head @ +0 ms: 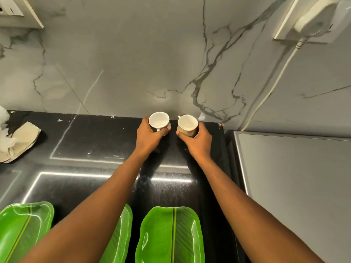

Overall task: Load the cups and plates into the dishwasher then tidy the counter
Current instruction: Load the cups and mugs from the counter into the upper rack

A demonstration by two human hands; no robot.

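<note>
Two small cups are at the back of the counter, close to the wall, and each one is in a hand. The left cup with white inside and dark shiny outside [159, 120] is held by the left hand [150, 138], whose fingers and thumb are curled around its body. The right cup with white inside and cream-orange outside [187, 123] is gripped in the same way by the right hand [198, 142]. The two cups are just beside each other, not touching, with their openings facing up (if they stand on the surface or are a little lifted, I cannot tell).

Under them is the glossy black stone counter [95, 141], which reflects bright lines of light. On its near edge lie three green plastic plates shaped like banana leaves: the left green leaf plate [22, 230], the middle green leaf plate [123, 232], which is partly hidden by the left forearm, and the right green leaf plate [171, 238] between the two arms.

At the far left lies a crumpled beige cloth [20, 141]. Behind the counter rises the grey marble wall with dark veins [114, 63]. On the right, the flat grey top of an appliance [294, 177] is beside the counter, and above it a white plug [313, 18] sits in a socket, with its white cable [281, 73] hanging down along the wall.
</note>
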